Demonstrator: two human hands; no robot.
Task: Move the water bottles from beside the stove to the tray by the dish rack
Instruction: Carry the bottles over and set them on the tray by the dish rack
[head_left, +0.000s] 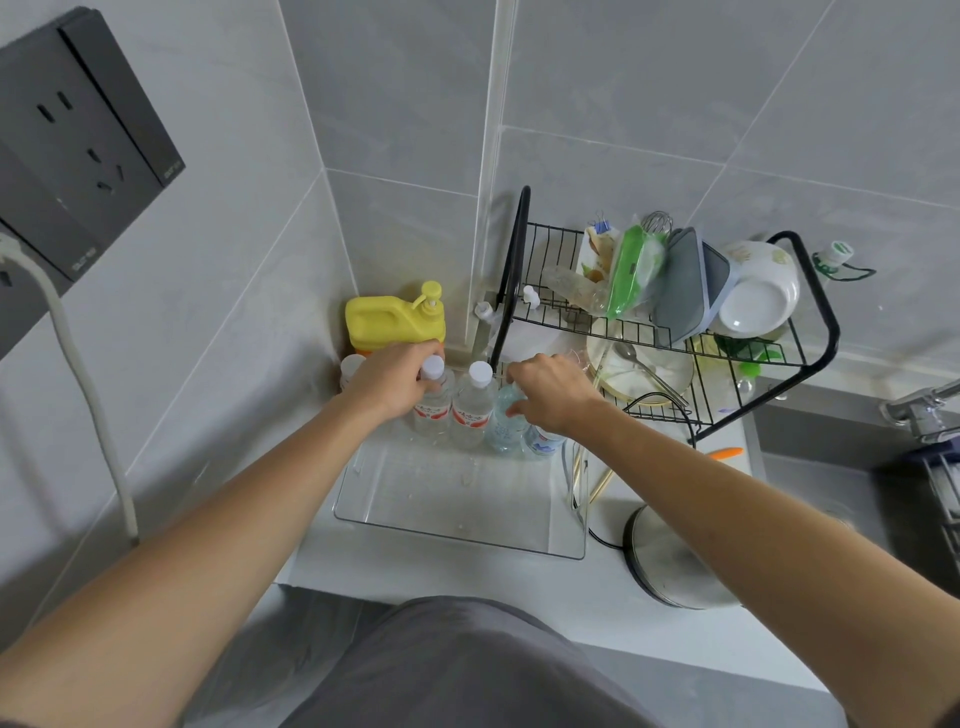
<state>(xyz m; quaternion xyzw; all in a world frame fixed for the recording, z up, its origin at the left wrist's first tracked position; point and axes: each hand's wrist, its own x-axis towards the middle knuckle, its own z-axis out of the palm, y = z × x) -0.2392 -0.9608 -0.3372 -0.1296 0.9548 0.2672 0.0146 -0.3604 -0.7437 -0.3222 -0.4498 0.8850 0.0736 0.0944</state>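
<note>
Looking down on the white worktop, we see a clear plastic tray just left of the black wire dish rack. Four water bottles stand upright in a row along the tray's far wall, touching or nearly so. From left: a red-label bottle, a second red-label bottle, a pale blue bottle, and a blue-label bottle, which is mostly hidden.

Our left hand has its grip closed around the neck of the leftmost red-label bottle, just under the white cap. Our right hand covers the top of the pale blue bottle, fingers curled around it; the cap is hidden beneath the palm.

Behind the tray, in the wall corner, sits a yellow pump jug. The near half of the tray is bare. On the worktop to the right lie chopsticks, an orange utensil, and a steel kettle. The rack holds plates, bowls and a green bag.
</note>
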